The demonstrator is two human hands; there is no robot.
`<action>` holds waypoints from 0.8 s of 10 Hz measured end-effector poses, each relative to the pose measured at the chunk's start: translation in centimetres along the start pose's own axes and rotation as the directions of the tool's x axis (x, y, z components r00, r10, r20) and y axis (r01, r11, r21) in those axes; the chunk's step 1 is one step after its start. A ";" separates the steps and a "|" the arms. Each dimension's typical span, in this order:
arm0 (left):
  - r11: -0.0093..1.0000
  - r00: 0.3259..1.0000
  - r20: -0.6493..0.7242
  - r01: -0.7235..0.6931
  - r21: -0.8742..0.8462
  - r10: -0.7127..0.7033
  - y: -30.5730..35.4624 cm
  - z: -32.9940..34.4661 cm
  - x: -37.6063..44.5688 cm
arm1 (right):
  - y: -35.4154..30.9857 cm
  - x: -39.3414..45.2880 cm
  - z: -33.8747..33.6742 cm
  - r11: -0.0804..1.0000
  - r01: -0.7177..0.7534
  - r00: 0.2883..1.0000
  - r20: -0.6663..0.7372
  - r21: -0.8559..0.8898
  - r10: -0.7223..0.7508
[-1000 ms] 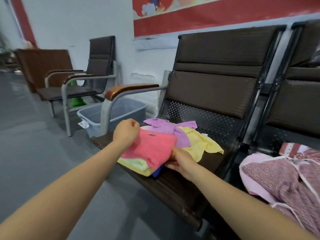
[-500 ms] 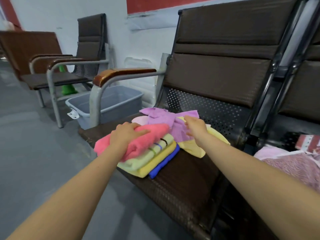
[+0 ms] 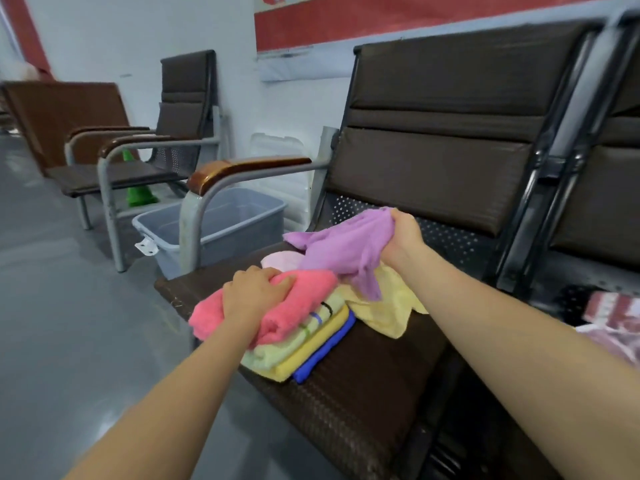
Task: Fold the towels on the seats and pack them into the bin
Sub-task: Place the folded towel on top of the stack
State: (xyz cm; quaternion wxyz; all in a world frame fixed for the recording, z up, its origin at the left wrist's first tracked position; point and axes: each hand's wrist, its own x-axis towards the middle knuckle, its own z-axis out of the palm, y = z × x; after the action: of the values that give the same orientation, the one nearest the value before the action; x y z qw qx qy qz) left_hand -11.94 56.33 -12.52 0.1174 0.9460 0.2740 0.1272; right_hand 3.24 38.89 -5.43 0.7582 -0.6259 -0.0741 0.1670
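A stack of folded towels lies on the brown chair seat [image 3: 363, 393]: a pink towel [image 3: 304, 299] on top, then a pale green one [image 3: 277, 351], a yellow one [image 3: 311, 348] and a blue one [image 3: 325, 351] at the bottom. My left hand [image 3: 254, 294] rests on the pink towel with its fingers curled over the fold. My right hand [image 3: 403, 237] grips a crumpled purple cloth [image 3: 346, 251] and holds it up above the seat. Under it lies a loose pale yellow cloth [image 3: 388, 306], and a light pink cloth [image 3: 282, 261] shows behind the stack.
A grey plastic bin [image 3: 228, 223] stands on the floor left of the chair, behind its wooden armrest [image 3: 242, 168]. A second chair [image 3: 145, 161] and a green cone [image 3: 138, 192] are farther left. Patterned pink fabric [image 3: 609, 317] lies on the adjoining seat at right.
My right hand has taken hold of the purple cloth and lifted it off the pile toward the backrest. My left hand stays on the pink towel, which was laid folded on the stack.
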 end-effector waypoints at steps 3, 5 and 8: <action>0.813 0.997 0.080 0.033 -0.581 0.016 14.1 -8.0 -1.6 | -17.5 -10.2 -7.1 0.986 0.049 0.994 0.092 0.161 -0.064; 0.367 0.965 0.025 -0.075 -0.927 0.262 28.1 -14.2 -10.3 | -25.5 -22.1 -14.4 0.757 0.281 0.950 -0.060 0.591 -0.306; 0.530 0.780 0.432 0.156 -0.834 0.451 33.5 -4.2 -25.8 | -14.9 -35.3 -31.9 0.907 0.277 0.933 -0.316 0.317 -0.174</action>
State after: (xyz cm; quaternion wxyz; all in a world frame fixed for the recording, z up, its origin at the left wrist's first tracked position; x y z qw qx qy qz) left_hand -17.93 15.34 -3.36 0.6220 0.7800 0.0392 -0.0567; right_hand -17.11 -5.21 5.91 0.8758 -0.4826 -0.0070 -0.0024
